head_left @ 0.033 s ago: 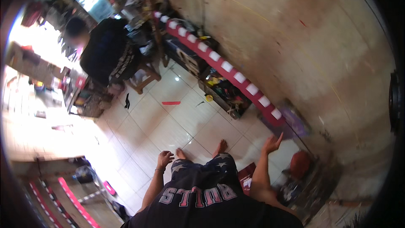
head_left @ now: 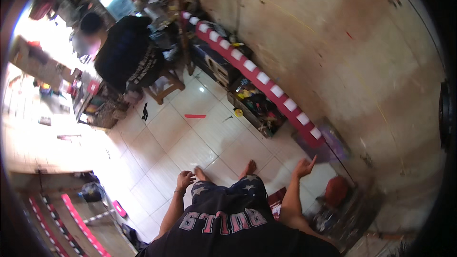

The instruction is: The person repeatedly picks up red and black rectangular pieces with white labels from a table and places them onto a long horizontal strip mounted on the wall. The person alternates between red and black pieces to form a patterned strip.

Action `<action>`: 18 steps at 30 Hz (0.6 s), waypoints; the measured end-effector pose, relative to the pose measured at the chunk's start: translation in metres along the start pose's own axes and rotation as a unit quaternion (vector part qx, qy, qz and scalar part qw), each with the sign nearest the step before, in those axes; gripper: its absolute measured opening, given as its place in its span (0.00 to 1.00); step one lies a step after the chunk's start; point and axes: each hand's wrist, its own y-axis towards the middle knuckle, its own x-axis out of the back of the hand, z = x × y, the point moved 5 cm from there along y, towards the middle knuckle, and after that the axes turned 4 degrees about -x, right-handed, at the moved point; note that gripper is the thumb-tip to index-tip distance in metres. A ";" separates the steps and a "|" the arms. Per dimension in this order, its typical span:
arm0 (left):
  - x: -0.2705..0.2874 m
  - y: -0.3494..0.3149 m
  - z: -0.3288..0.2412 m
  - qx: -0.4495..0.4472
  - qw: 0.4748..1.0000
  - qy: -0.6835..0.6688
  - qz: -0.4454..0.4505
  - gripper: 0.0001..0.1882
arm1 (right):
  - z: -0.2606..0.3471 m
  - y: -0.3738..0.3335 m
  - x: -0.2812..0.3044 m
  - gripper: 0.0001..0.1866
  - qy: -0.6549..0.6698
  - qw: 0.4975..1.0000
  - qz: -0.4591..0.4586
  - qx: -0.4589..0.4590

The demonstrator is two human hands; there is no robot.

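My left hand [head_left: 185,180] hangs beside my left thigh, fingers loosely bent and apart, with nothing visible in it. On the other side, my right hand [head_left: 303,167] is raised with a finger stretched out, and it too looks bare. It is nearest to the lower end of a long maroon strip with white square patches [head_left: 312,136]. A small gap shows between hand and strip. The strip runs slantwise along the wall. Below my hands are my bare feet [head_left: 250,166] on the tiles.
A person in dark clothes [head_left: 126,52] sits on a wooden stool [head_left: 164,93] at far left. A box of odds and ends [head_left: 259,109] stands under the strip. A red strip [head_left: 195,116] and a black piece [head_left: 144,112] lie on the floor. More patterned strips [head_left: 83,223] are at lower left.
The view has shifted slightly, so the room sits a little further right at the top. My right hand appears slightly lower and nearer my body. Neither hand has taken hold of anything.
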 end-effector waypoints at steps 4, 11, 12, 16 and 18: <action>0.070 -0.003 0.046 0.034 0.995 -0.068 -0.061 0.17 | -0.073 -0.078 -0.084 0.23 -0.214 0.966 0.142 0.029; 0.266 0.011 0.226 0.157 0.922 -0.292 -0.199 0.16 | -0.066 -0.332 -0.249 0.13 -0.302 0.745 0.574 -0.157; 0.287 0.008 0.235 0.166 0.911 -0.307 -0.219 0.17 | -0.056 -0.361 -0.270 0.12 -0.313 0.734 0.587 -0.135; 0.373 -0.014 0.262 0.113 0.936 -0.236 -0.234 0.18 | 0.005 -0.497 -0.350 0.13 -0.271 0.696 0.663 -0.046; 0.401 -0.021 0.258 0.171 0.870 -0.367 -0.282 0.19 | 0.036 -0.552 -0.375 0.12 -0.265 0.676 0.687 -0.026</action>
